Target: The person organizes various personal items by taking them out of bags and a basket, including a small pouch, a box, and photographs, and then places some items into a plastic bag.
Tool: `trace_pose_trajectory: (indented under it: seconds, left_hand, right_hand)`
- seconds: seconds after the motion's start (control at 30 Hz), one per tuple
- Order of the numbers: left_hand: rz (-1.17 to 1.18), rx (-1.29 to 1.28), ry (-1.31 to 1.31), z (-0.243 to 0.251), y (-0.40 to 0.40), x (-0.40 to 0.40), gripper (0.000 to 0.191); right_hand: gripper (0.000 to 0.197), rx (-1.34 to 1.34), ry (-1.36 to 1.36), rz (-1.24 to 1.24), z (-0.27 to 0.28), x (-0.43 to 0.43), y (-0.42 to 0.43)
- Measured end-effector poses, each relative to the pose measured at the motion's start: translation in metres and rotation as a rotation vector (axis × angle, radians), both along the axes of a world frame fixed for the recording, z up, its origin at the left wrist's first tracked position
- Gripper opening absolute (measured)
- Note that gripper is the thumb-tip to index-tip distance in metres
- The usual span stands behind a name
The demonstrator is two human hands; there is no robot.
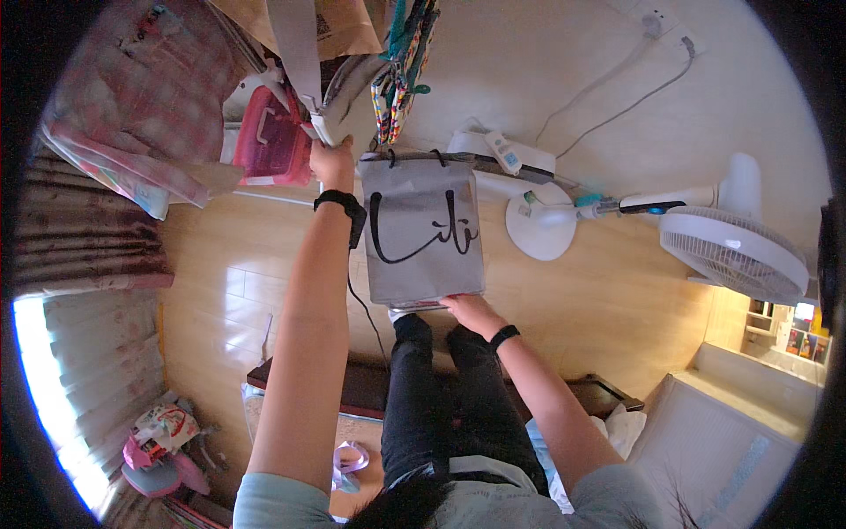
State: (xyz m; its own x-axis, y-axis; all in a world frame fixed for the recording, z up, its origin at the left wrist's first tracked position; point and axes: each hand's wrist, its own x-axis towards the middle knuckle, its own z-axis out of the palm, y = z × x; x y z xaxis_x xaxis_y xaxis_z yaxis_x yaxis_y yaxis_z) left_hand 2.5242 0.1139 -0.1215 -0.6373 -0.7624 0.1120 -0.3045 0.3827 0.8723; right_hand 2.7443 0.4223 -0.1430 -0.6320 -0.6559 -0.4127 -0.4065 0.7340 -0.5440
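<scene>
A grey paper shopping bag (423, 225) with black cord handles and large dark lettering is before me, above my feet. My right hand (472, 314) grips its lower edge, where a strip of red shows. Farther out, to the left of the bag, my left hand (332, 164) is closed around the end of a narrow white object (324, 129); its fingers are mostly hidden. Just left of that hand is a pink translucent plastic box (268, 142) with a pale handle. Brown paper packaging (344, 30) and a colourful patterned bag (396, 86) are above.
A white pedestal fan (733, 248) leans on the right, its round base (542, 225) on the wooden floor (562, 297). A remote control (503, 153) lies on a white appliance by the wall. Curtains (86, 225) hang left. A dark-edged low bench (363, 390) is behind my legs.
</scene>
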Motion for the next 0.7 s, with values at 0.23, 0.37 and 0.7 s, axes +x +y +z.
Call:
trace_pose_trajectory:
  seconds: [0.23,0.37,0.7]
  left_hand:
    - [-0.067,0.041,0.045,0.007,0.017,0.004,0.048]
    - [-0.167,0.084,0.096,-0.025,0.023,0.011,0.054]
    - [-0.816,0.423,-0.337,-0.087,0.087,0.111,0.027]
  right_hand:
    - [0.023,0.018,-0.126,-0.024,0.011,0.002,0.063]
    - [0.023,0.145,-0.015,0.030,-0.002,0.001,0.112]
    - [0.017,0.413,0.337,0.021,0.015,-0.025,0.202]
